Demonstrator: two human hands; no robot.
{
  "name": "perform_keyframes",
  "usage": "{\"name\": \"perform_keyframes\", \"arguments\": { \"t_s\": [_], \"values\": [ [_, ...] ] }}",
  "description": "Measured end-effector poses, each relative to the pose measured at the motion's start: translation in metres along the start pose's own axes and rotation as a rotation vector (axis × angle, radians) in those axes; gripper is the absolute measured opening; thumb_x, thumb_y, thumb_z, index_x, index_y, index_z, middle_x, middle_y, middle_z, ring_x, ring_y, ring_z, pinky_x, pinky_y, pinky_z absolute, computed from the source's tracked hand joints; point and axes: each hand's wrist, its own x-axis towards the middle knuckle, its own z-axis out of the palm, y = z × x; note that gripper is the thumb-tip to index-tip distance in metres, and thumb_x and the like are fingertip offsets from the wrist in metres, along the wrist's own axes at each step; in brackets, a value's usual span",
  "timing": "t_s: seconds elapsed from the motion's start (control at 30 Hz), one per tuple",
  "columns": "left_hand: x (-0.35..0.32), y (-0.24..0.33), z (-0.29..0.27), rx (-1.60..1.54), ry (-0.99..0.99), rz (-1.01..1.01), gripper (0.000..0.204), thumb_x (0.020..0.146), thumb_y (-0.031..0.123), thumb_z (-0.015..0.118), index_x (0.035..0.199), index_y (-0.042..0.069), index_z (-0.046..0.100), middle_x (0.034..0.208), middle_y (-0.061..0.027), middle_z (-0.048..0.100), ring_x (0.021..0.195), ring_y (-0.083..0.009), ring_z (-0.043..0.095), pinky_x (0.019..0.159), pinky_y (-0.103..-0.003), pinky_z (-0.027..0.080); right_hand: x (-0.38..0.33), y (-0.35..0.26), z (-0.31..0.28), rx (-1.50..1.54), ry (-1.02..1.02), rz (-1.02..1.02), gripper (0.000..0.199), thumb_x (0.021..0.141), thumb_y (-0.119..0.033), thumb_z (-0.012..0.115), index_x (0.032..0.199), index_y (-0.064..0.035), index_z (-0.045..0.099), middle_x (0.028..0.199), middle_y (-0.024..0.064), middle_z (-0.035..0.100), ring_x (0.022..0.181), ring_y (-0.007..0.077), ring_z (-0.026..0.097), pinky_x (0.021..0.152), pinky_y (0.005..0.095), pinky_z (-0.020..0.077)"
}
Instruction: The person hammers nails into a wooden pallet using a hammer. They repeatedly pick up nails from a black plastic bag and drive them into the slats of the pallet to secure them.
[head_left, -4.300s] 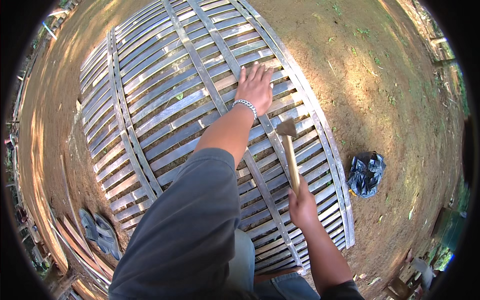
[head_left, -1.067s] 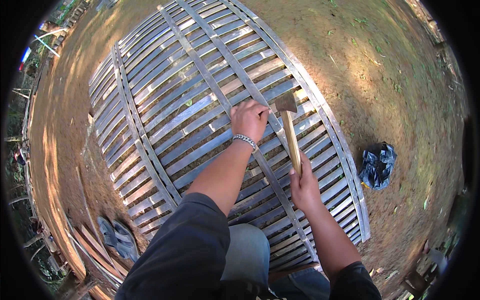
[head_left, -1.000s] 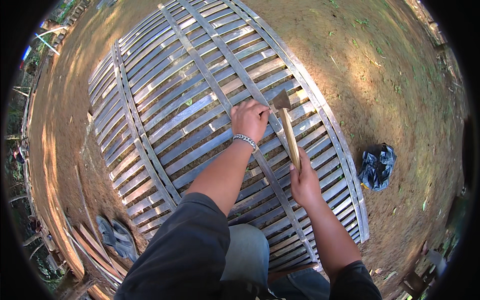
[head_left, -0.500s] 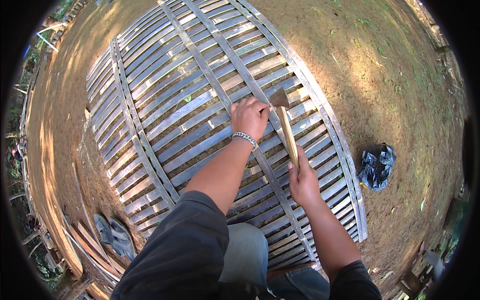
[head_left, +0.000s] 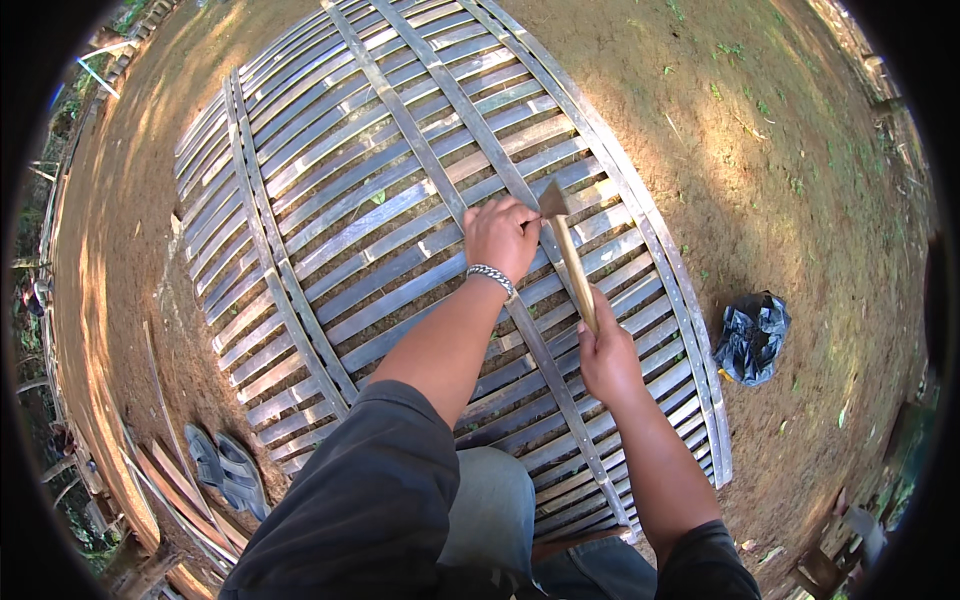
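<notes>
Bamboo slat panel point(head_left: 330, 210) lies flat on the dirt. Left hand point(head_left: 500, 238) is pinched shut at a cross strip, apparently steadying a nail too small to see. Right hand point(head_left: 608, 358) grips the hammer point(head_left: 566, 250) low on the handle, head just beside the left fingers. Black bag point(head_left: 752, 336) well apart.

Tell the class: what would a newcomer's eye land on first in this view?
First, the large slatted bamboo panel lying on the bare earth and filling most of the view. Next, at its right-centre, the right hand gripping a wooden-handled hammer, whose head meets the left hand pinching at a slat. A crumpled dark plastic bag lies on the dirt to the right.
</notes>
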Motion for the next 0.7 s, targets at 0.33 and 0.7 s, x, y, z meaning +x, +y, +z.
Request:
{"name": "perform_keyframes", "arguments": {
  "t_s": [0.33, 0.7],
  "values": [
    [0.0009, 0.0001, -0.0002, -0.002, -0.007, -0.007, 0.011, 0.088, 0.024, 0.076, 0.083, 0.014, 0.079, 0.091, 0.0012, 0.073, 0.095, -0.0213, 0.066, 0.093, -0.039, 0.039, 0.0048, 0.0050, 0.0034, -0.080, -0.027, 0.002, 0.057, 0.103, -0.013, 0.056, 0.157, -0.0137, 0.036, 0.115, 0.0313, 0.070, 0.105, 0.0504, 0.069, 0.087, 0.0556, 0.0556],
    [-0.0007, 0.0026, -0.0009, 0.010, -0.021, -0.020, 0.013, 0.088, 0.025, 0.076, 0.083, 0.014, 0.079, 0.091, 0.0006, 0.072, 0.096, -0.0217, 0.066, 0.093, -0.040, 0.039, 0.0012, -0.0012, 0.0005, -0.017, 0.026, 0.010, 0.057, 0.103, -0.011, 0.055, 0.157, -0.0132, 0.035, 0.117, 0.0320, 0.069, 0.109, 0.0516, 0.067, 0.089, 0.0546, 0.0547]
  ]
}}
